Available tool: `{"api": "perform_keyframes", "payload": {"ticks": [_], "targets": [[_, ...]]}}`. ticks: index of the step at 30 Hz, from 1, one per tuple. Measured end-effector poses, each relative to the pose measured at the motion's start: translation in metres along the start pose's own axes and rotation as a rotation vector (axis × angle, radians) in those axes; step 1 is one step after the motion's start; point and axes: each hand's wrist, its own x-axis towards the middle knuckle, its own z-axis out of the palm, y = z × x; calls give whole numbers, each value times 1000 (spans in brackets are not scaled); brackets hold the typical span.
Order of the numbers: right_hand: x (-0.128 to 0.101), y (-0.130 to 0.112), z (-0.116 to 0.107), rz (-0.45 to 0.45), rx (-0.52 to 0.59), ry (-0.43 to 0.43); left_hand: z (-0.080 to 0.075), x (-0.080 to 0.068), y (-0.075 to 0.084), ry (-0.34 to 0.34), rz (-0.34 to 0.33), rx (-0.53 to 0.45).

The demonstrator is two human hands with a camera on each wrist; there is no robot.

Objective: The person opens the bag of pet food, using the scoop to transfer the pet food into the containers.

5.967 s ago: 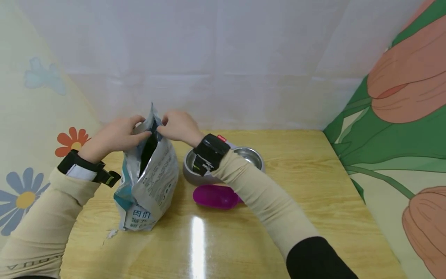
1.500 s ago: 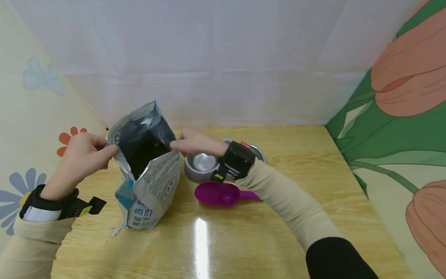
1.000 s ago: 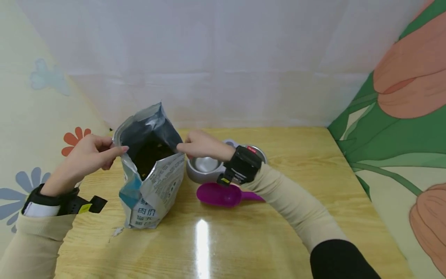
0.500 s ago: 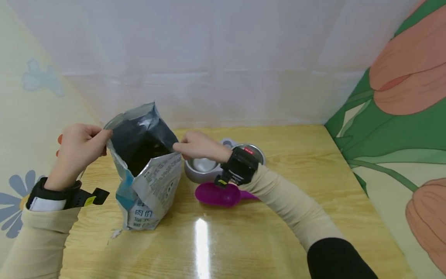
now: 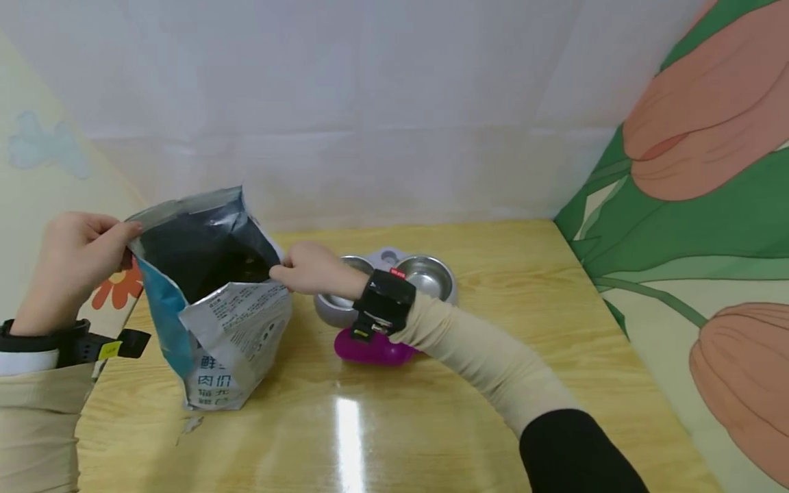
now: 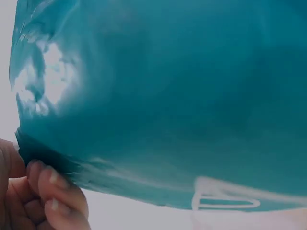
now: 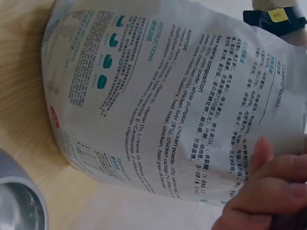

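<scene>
- Two hands hold the bag [image 5: 216, 322] open on the table [image 5: 431, 411].
- Left hand [image 5: 70, 257] pinches its left rim; right hand [image 5: 311, 268] pinches the right.
- Bag: silver and teal, printed text, dark inside, standing left of the bowl [image 5: 425, 277].

bag [image 5: 228, 322] mouth pulled wider, tilted left

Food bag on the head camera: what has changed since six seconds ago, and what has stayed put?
The bag mouth, pinched nearly closed before, is now pulled wide open: the left hand has drawn its edge out to the left, while the right hand holds the opposite edge. Both hands kept their grip. The bag stayed upright on the table; the double bowl and purple scoop did not move.
</scene>
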Motion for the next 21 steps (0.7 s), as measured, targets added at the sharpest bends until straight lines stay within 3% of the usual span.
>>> {"api": "perform_keyframes", "payload": {"ticks": [8,16,21], "targets": [[11,-17,21,9,52,-4,-10,9,-10,21,-51,55],[26,-30,37,33,39,27,-20,9,-19,7,-172,110],[33,-30,42,51,17,57,-20,15,-23,18,-160,142]]}}
